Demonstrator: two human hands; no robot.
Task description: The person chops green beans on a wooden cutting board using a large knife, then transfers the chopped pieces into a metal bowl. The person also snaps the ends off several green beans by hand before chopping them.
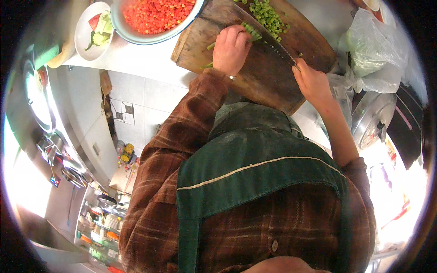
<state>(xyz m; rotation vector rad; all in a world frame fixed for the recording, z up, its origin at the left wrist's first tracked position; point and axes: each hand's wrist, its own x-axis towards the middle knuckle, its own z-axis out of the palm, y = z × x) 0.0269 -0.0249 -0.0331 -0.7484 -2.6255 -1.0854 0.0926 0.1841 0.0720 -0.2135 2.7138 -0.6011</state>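
Observation:
On a worn wooden cutting board (266, 76), my left hand (232, 49) presses down a bunch of green stalks (252, 31), whose thin ends stick out at its left side. My right hand (312, 82) grips the handle of a large kitchen knife (264, 30). The blade lies across the board, just right of the bunch's cut ends, and its far end runs out near the top edge of the view. Chopped green pieces (268, 18) are heaped on the far side of the blade, with a few small bits stuck or lying along it.
An enamel basin (155, 39) of diced red vegetable stands left of the board on a white counter (146, 61). Beyond it is a white bowl (82, 37) with vegetable scraps. Clear plastic bags (374, 51) and a metal lid (374, 119) lie at the right.

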